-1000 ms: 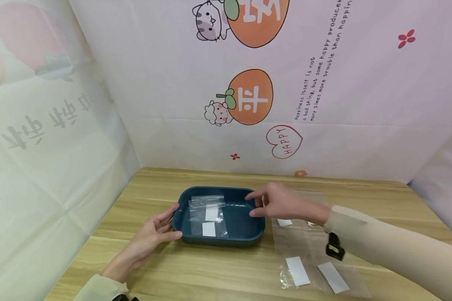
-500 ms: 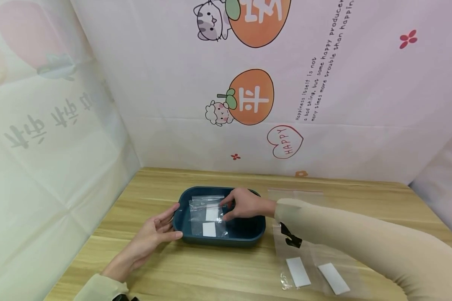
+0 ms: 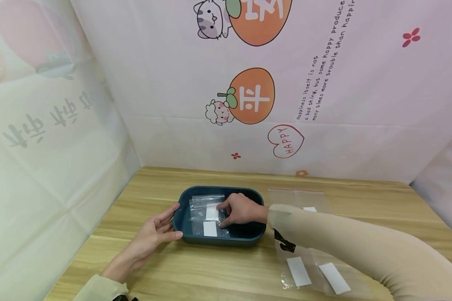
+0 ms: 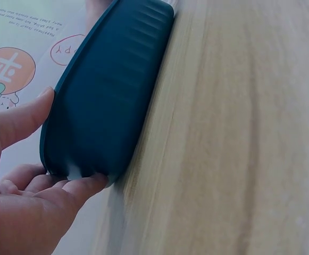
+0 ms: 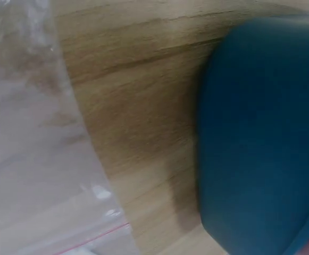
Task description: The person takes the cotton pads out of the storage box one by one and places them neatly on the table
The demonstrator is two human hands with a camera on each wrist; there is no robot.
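Note:
A dark blue tray point(image 3: 226, 241) stands on the wooden table. Small clear zip bags point(image 3: 197, 215) with white cards point(image 3: 210, 229) lie overlapping in its left half. My left hand point(image 3: 150, 234) grips the tray's left end; in the left wrist view its thumb point(image 4: 24, 119) lies at the rim and its fingers bear on the end wall. My right hand point(image 3: 242, 210) reaches over the tray's right end. Its fingertips and thumb, spread apart, touch the right side of the bags. Only a sliver of that hand shows in the right wrist view.
Larger clear zip bags point(image 3: 305, 251) with white cards point(image 3: 298, 271) lie on the table right of the tray, partly under my right sleeve point(image 3: 331, 230). A printed cloth point(image 3: 181, 138) hangs behind the table point(image 3: 196, 271).
My right hand has moved left from above the tray's right end, down into the tray to the small bags. My left hand has stayed on the tray.

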